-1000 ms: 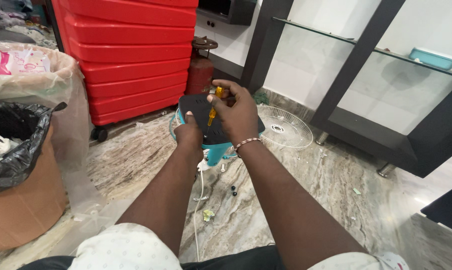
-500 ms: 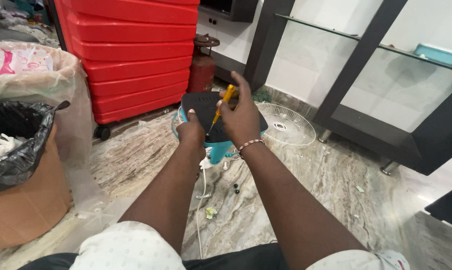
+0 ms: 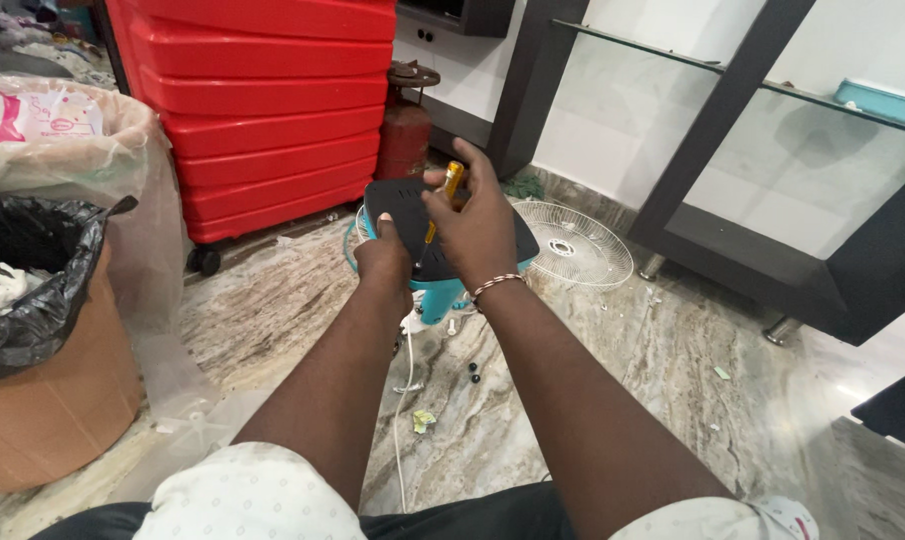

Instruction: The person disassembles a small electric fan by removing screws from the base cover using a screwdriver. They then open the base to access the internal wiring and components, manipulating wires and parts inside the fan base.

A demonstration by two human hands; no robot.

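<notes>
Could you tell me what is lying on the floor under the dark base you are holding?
Under the dark base, a white cord, small dark bits and a paper scrap lie on the marble floor; arms hide the rest.

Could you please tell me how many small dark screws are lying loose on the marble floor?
2: two small dark screws side by side below the teal fan base; arms may hide others.

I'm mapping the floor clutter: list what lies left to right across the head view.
Black bin bag in a brown bin → red ribbed hard-shell suitcase → rusty red gas cylinder → white round wire fan grille → dark shelf frame with glass shelves → shallow teal tray.
</notes>
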